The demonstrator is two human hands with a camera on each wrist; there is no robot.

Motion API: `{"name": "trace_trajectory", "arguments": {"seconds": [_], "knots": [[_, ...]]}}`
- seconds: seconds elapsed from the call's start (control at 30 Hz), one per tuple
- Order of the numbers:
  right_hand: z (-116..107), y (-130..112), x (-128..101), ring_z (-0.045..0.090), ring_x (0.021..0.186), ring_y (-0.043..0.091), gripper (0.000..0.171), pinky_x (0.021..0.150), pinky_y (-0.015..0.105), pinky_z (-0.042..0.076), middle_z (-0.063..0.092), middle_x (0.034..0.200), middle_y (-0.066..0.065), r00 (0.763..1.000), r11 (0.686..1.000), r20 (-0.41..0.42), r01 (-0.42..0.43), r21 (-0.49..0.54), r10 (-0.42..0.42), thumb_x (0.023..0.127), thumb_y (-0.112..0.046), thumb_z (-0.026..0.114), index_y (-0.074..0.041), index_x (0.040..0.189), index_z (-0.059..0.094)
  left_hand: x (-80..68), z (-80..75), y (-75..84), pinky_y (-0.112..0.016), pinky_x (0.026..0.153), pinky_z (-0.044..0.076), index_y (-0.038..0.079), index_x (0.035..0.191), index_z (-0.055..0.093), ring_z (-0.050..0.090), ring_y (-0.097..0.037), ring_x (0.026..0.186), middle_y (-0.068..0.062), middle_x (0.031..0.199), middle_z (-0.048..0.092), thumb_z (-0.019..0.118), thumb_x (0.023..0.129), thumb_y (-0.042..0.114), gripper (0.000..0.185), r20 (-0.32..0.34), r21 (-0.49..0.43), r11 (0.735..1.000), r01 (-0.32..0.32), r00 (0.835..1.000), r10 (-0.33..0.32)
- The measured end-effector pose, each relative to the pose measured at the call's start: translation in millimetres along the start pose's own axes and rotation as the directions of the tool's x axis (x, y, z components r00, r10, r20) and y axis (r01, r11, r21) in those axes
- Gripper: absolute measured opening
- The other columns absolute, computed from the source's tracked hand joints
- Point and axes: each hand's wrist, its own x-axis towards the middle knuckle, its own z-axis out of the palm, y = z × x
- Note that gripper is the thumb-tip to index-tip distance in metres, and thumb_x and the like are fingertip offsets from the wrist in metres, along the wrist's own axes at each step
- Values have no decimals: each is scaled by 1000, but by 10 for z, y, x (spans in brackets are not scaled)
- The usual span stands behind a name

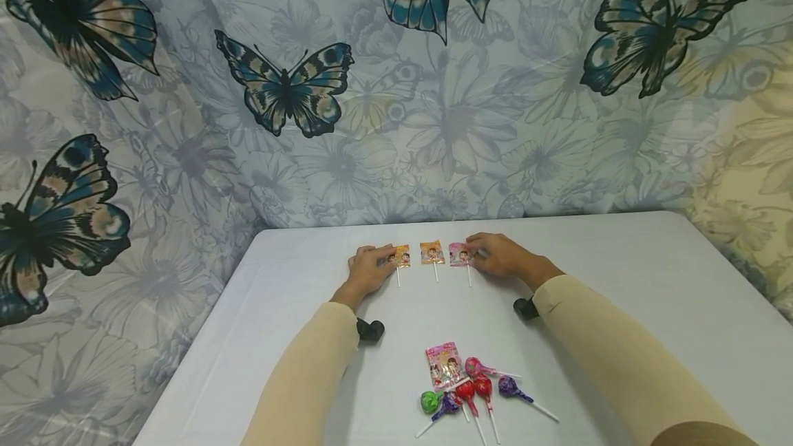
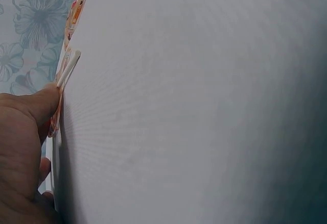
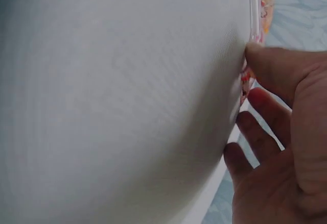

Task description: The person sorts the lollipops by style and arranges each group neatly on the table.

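Three flat-wrapped lollipops lie in a row near the table's far edge, sticks toward me. My left hand (image 1: 372, 268) pinches the left edge of the leftmost, an orange-wrapped lollipop (image 1: 404, 255). In the left wrist view the thumb presses on its wrapper, next to the white stick (image 2: 69, 69). Between the hands lies a second orange-wrapped lollipop (image 1: 431, 252), touched by neither. My right hand (image 1: 500, 255) pinches the right edge of a pink-wrapped lollipop (image 1: 458, 255). The right wrist view has the thumb on that wrapper (image 3: 246, 85), the other fingertips at the tabletop.
Closer to me on the white table (image 1: 297, 377) is a loose group: a pink flat packet (image 1: 445, 366), a green lollipop (image 1: 430, 402), a pink one (image 1: 474, 366), two red ones and purple ones, including one on the right (image 1: 509, 387). Butterfly-patterned cloth (image 1: 396, 122) hangs behind the table.
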Motion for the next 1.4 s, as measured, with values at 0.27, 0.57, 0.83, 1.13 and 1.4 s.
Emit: {"name": "trace_trajectory", "arguments": {"seconds": [0.27, 0.57, 0.83, 1.13, 1.4], "knots": [[10, 14, 23, 39, 130, 42, 38, 105, 54, 28, 50, 137, 20, 1000, 998, 1, -23, -56, 23, 95, -12, 61, -1, 131, 59, -5, 4, 6, -48, 103, 18, 19, 129, 64, 34, -22, 131, 11, 137, 53, 67, 92, 28, 38, -5, 16, 1000, 8, 1000, -7], [27, 29, 41, 39, 129, 43, 38, 105, 54, 28, 50, 137, 21, 1000, 997, 2, -26, -72, 26, 94, -11, 61, 1, 131, 59, -13, 0, 14, -50, 103, 19, 19, 130, 64, 35, -24, 131, 10, 137, 52, 67, 92, 28, 38, 0, 25, 1000, 3, 1000, -3], [-33, 9, -20, 40, 129, 42, 37, 105, 56, 27, 51, 136, 21, 999, 999, -52, -4, -38, 2, 94, -12, 61, 0, 129, 60, -10, -17, 17, -48, 104, 18, 20, 130, 63, 34, -23, 131, 10, 138, 52, 66, 93, 29, 38, 5, 14, 1000, 1, 1000, -1], [-56, -38, -190, 40, 128, 43, 45, 103, 58, 29, 50, 136, 23, 989, 995, -116, 99, 7, -97, 92, -10, 64, 3, 134, 54, 4, -40, -1, -51, 102, 19, 20, 130, 63, 35, -25, 131, 9, 138, 52, 66, 93, 29, 39, 1, 13, 1000, -15, 1000, 15], [-28, -142, -393, 43, 125, 44, 45, 101, 58, 32, 51, 134, 24, 977, 986, -138, 166, 21, -161, 91, -8, 65, 5, 132, 55, -7, -20, -9, -52, 103, 19, 19, 129, 64, 35, -26, 131, 9, 137, 53, 67, 92, 28, 38, -1, 16, 1000, -19, 1000, 19]]}}
